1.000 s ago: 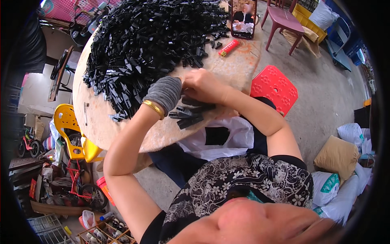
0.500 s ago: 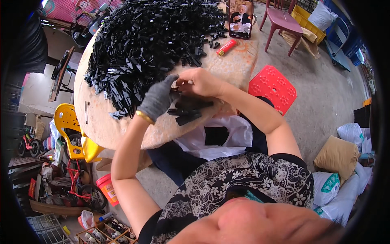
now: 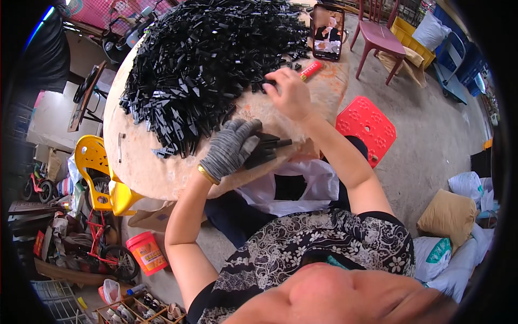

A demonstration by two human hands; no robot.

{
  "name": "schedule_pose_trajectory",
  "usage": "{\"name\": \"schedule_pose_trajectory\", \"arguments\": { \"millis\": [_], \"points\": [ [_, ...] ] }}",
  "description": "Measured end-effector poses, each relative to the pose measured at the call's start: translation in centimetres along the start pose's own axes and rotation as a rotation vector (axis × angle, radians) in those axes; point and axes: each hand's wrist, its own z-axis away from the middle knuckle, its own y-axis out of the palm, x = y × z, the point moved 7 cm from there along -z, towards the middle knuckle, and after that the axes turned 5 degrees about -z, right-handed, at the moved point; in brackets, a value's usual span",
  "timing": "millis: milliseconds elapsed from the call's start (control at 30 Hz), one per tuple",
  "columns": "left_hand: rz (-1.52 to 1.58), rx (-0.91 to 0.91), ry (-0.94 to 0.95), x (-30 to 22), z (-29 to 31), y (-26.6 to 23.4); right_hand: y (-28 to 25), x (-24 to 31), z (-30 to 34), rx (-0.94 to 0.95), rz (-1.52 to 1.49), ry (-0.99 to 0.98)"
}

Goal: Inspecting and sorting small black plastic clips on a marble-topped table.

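Observation:
A big heap of small black plastic pieces point(image 3: 189, 70) covers the far part of the round table. My right hand point(image 3: 291, 96) reaches to the heap's near right edge, a dark piece between its thumb and fingertips. Nearer to me, my left hand point(image 3: 232, 148) in a grey glove rests low over the table, its fingers bent but apart. Beside it and partly under it lies a small bunch of longer black pieces point(image 3: 268, 150), close to the table edge. What lies under the gloved palm is hidden.
A phone point(image 3: 327, 32) stands at the far right of the table point(image 3: 156, 178), near a red stick-shaped item point(image 3: 311, 70). A white bag point(image 3: 318, 183) lies open on my lap. Around the table are a red stool point(image 3: 367, 129), a yellow chair point(image 3: 91, 162) and a red bucket point(image 3: 147, 254).
My hands were together above the small bunch. The right hand has moved away to the heap's edge, and the gloved left hand has come down beside the bunch.

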Motion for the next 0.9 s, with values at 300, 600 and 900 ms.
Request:
{"name": "schedule_pose_trajectory", "arguments": {
  "millis": [300,600,900],
  "points": [
    [0.400,0.197,-0.168,-0.4,1.1,0.7,2.4,1.9,1.1,0.331,-0.028,-0.071],
    [0.219,0.164,-0.481,1.3,-1.7,-0.6,4.0,1.2,1.0,0.361,0.092,-0.204],
    [-0.232,-0.055,-0.484,2.6,-5.3,0.8,3.7,-0.2,1.6,0.368,0.104,-0.060]
  ]
}}
